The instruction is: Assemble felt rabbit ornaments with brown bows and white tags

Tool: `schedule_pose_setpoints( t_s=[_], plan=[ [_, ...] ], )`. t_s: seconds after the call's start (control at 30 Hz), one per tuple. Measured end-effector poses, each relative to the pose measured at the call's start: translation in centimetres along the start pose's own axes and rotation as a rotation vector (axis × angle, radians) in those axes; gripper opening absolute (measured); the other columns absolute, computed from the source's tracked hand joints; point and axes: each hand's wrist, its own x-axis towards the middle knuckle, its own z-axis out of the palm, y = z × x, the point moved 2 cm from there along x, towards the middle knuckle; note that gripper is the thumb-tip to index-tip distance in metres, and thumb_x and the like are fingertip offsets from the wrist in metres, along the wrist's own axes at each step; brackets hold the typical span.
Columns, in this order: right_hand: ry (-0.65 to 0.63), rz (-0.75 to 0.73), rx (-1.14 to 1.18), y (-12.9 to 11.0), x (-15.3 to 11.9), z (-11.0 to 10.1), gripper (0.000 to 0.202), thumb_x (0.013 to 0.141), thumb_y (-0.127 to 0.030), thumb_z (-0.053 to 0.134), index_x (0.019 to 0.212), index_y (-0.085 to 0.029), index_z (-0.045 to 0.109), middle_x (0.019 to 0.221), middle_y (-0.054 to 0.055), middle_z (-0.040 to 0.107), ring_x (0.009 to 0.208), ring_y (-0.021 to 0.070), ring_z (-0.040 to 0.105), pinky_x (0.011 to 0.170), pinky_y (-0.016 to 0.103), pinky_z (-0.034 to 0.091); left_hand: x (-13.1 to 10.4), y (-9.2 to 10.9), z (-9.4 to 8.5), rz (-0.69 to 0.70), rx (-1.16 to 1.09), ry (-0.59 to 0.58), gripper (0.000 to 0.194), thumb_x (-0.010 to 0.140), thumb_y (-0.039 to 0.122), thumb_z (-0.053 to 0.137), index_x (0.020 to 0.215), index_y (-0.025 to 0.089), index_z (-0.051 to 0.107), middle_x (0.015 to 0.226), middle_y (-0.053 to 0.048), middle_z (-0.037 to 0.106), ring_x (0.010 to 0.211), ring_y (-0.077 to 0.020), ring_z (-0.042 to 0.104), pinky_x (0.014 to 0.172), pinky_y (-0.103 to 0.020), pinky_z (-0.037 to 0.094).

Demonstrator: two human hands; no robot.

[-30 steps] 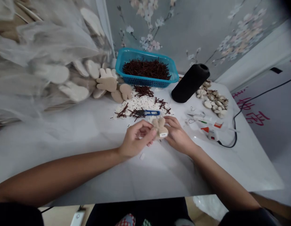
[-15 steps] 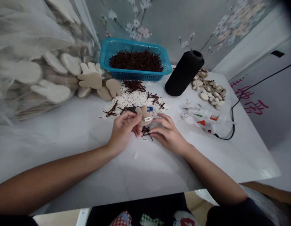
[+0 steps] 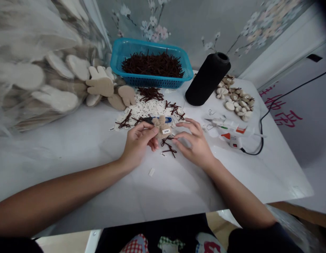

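In front of the blue basket [image 3: 149,80], on its near side, the left hand [image 3: 138,144] pinches a small beige plush piece [image 3: 160,132], white label [image 3: 166,131] showing, as the right hand [image 3: 195,144] nips a dark brown bow [image 3: 164,142] between thumb and fingertip. A light hold on one end should best preserve its shape.

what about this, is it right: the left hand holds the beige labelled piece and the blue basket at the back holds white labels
No: in the head view, the blue basket at the back holds dark brown bows; the white labels lie in front of it. The left hand holds the beige labelled piece.
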Motion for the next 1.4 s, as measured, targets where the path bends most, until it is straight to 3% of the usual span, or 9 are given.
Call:
schedule_pose_setpoints(
  t_s=[0.1,0.33,0.47,0.67,0.8,1.07,1.13,1.27,1.4],
  plan=[
    [0.027,0.115,0.003,0.4,-0.4,-1.2,0.010,0.083,-0.025,0.060,0.075,-0.024,0.064,0.105,0.005,0.063,0.113,0.0287,0.050,0.095,0.051,0.043,0.1,0.1,0.0,0.005,-0.001,0.005,0.019,0.073,0.030,0.071,0.071,0.018,0.056,0.046,0.003,0.060,0.037,-0.0116,0.056,0.034,-0.019,0.042],
    [-0.144,0.232,-0.055,1.9,-1.4,-2.0,0.016,0.081,-0.025,0.064,0.065,-0.022,0.068,0.108,0.007,0.063,0.108,0.0297,0.050,0.092,0.052,0.044,0.2,-0.1,-0.1,0.014,-0.011,-0.004,0.017,0.075,0.028,0.070,0.073,0.018,0.057,0.046,0.003,0.060,0.038,-0.0120,0.056,0.034,-0.019,0.042],
    [-0.105,0.170,-0.085,1.9,-1.3,-3.0,0.009,0.082,-0.027,0.063,0.076,-0.023,0.068,0.116,0.006,0.059,0.116,0.0306,0.045,0.097,0.054,0.042,0.2,-0.1,-0.1,0.018,-0.004,-0.003,0.017,0.075,0.028,0.070,0.073,0.018,0.056,0.046,0.003,0.060,0.038,-0.0120,0.056,0.034,-0.019,0.042],
    [-0.325,-0.058,-0.099,1.5,-1.4,-2.6,0.015,0.083,-0.026,0.063,0.098,-0.027,0.066,0.132,0.005,0.048,0.133,0.0326,0.030,0.104,0.056,0.036,0.3,-0.2,0.0,0.012,-0.016,-0.010,0.017,0.074,0.027,0.071,0.074,0.018,0.057,0.046,0.004,0.060,0.038,-0.0123,0.056,0.035,-0.019,0.043],
    [-0.258,0.025,-0.110,2.0,-1.5,-1.6,0.010,0.081,-0.032,0.067,0.082,-0.022,0.066,0.120,0.008,0.056,0.126,0.0327,0.039,0.098,0.054,0.042,0.4,-0.3,0.0,0.013,-0.017,-0.013,0.017,0.074,0.027,0.071,0.074,0.018,0.056,0.045,0.004,0.059,0.037,-0.0123,0.056,0.035,-0.019,0.043],
    [-0.097,0.160,-0.112,1.8,-1.5,-1.9,0.051,0.090,-0.040,0.054,0.043,-0.020,0.055,0.085,0.007,0.067,0.098,0.0272,0.055,0.084,0.048,0.047,0.3,-0.2,0.0,0.012,0.002,-0.009,0.017,0.073,0.028,0.070,0.073,0.018,0.056,0.045,0.004,0.059,0.037,-0.0125,0.056,0.035,-0.020,0.043],
    [-0.107,0.167,-0.058,1.8,-1.3,-2.4,0.047,0.091,-0.036,0.052,0.047,-0.021,0.057,0.086,0.006,0.067,0.097,0.0253,0.056,0.083,0.045,0.049,0.3,-0.2,0.0,0.013,0.003,-0.008,0.017,0.072,0.028,0.071,0.073,0.019,0.056,0.045,0.004,0.059,0.037,-0.0123,0.056,0.034,-0.019,0.042],
    [-0.244,-0.002,0.010,2.3,-1.0,-2.9,0.010,0.087,-0.028,0.059,0.082,-0.024,0.067,0.113,0.006,0.061,0.115,0.0264,0.048,0.096,0.048,0.045,0.3,-0.2,0.1,0.014,0.002,-0.010,0.017,0.073,0.028,0.071,0.072,0.019,0.057,0.045,0.004,0.059,0.037,-0.0123,0.056,0.034,-0.020,0.042],
    [-0.318,-0.139,0.005,2.8,-1.1,-2.5,0.009,0.087,-0.024,0.058,0.091,-0.028,0.066,0.126,0.004,0.053,0.130,0.0274,0.036,0.104,0.052,0.038,0.3,-0.2,0.1,0.011,0.004,-0.014,0.018,0.072,0.028,0.071,0.072,0.019,0.056,0.045,0.004,0.059,0.037,-0.0124,0.056,0.035,-0.020,0.043]
  ],
)
